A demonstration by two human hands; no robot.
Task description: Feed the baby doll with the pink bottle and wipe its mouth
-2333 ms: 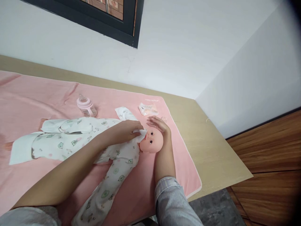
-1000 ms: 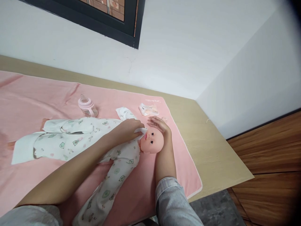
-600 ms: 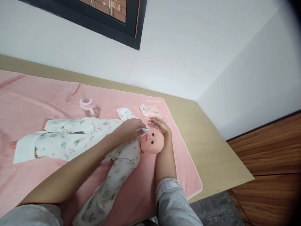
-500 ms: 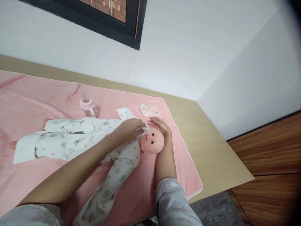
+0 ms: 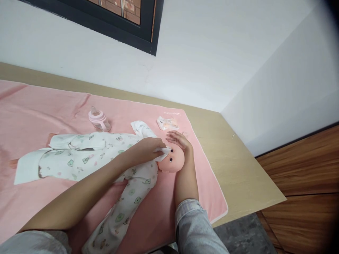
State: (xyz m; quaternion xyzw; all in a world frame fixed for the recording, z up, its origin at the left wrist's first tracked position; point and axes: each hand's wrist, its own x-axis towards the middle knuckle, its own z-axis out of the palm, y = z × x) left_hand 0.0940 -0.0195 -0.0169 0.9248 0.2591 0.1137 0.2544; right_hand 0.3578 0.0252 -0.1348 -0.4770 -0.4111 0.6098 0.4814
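Observation:
A bald baby doll point(image 5: 178, 159) in white patterned clothes point(image 5: 79, 164) lies on its back on a pink blanket point(image 5: 206, 183), its head toward the right. My left hand point(image 5: 148, 150) pinches a white tissue point(image 5: 162, 153), which lies over the doll's mouth and lower face. My right hand point(image 5: 180, 140) rests beside the top of the doll's head, palm up with fingers apart and nothing in it; its forearm runs along the crown of the head.
A pink baby bottle point(image 5: 98, 119) stands on the blanket beyond the doll's legs. A small plastic packet point(image 5: 167, 123) lies beyond my right hand. The wooden tabletop point(image 5: 238, 176) meets a white wall with a dark window frame.
My left hand has moved slightly to the right and up the face. The tissue now covers the doll's mouth, which showed before. My right hand has stayed in place.

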